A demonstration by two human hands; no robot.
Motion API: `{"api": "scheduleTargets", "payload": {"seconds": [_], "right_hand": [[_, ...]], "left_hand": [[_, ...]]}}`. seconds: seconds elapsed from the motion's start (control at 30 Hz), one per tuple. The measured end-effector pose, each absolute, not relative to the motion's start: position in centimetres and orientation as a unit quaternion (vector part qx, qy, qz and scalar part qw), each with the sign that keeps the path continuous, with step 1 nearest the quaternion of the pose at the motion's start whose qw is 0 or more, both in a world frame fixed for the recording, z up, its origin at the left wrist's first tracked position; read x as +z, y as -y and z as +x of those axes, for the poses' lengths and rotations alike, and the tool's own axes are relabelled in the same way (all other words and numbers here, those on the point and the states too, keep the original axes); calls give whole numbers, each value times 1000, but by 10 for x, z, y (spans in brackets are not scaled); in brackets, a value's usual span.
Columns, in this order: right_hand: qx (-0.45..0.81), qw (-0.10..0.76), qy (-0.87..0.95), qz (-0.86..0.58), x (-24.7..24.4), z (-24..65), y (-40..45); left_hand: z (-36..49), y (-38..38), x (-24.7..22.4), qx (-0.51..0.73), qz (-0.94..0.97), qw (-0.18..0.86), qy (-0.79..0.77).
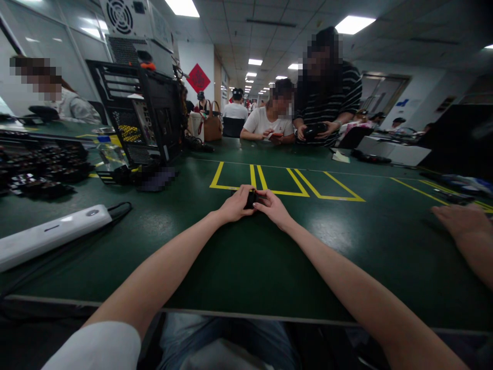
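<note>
Both hands, left and right, pinch one small black object between them, over the worktop; beyond, left, one clear container, contents unclear.

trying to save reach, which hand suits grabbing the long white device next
Probably left: the left hand is nearer the long white device; the right hand would have to cross over. Both hold a small black object.
</note>
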State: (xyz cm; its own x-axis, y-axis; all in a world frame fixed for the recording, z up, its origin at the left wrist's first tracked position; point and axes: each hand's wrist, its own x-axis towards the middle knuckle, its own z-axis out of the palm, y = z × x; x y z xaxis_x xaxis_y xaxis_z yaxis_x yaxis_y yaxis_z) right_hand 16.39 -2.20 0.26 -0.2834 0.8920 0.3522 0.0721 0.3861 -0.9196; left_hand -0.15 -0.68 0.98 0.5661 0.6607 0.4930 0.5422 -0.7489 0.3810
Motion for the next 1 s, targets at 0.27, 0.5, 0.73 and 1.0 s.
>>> {"api": "scheduleTargets", "payload": {"seconds": [0.27,0.5,0.73,1.0], "right_hand": [[432,499,666,-347,3,162,22],[431,479,677,-357,2,164,21],[416,503,669,-356,3,161,24],[413,479,678,-375,2,163,21]], "left_hand": [[-1,4,7,324,878,93,-340],[-2,5,8,316,880,93,-342],[-2,4,8,318,879,91,-344],[-2,6,9,318,878,102,-344]]}}
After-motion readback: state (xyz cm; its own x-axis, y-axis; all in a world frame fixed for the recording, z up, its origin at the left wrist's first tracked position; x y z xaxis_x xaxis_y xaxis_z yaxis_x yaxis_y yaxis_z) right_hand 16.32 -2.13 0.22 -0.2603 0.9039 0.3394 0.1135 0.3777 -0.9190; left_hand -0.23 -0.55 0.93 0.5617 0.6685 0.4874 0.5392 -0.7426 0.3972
